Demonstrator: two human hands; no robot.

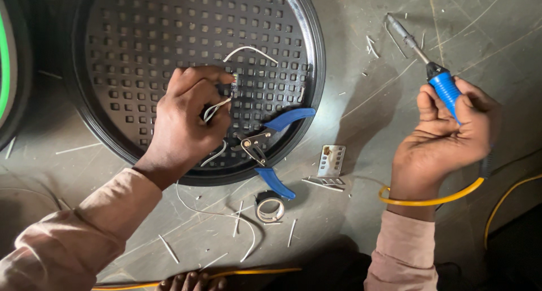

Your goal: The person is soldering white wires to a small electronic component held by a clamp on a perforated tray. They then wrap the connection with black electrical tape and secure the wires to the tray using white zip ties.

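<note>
Two hands: left hand (189,119) pinching white wires (248,51) over black perforated grille (141,37); right hand (446,138) gripping blue-handled soldering iron (437,76).

We see round black perforated metal grille (169,20) cut by top edge; our left hand (189,113) hides thin white wire ends (217,106); green-rimmed object (5,65) cropped left.

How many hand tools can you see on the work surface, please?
2: blue-handled pliers lying on the perforated black disc's rim, and a blue-handled soldering iron in the right hand.
</note>
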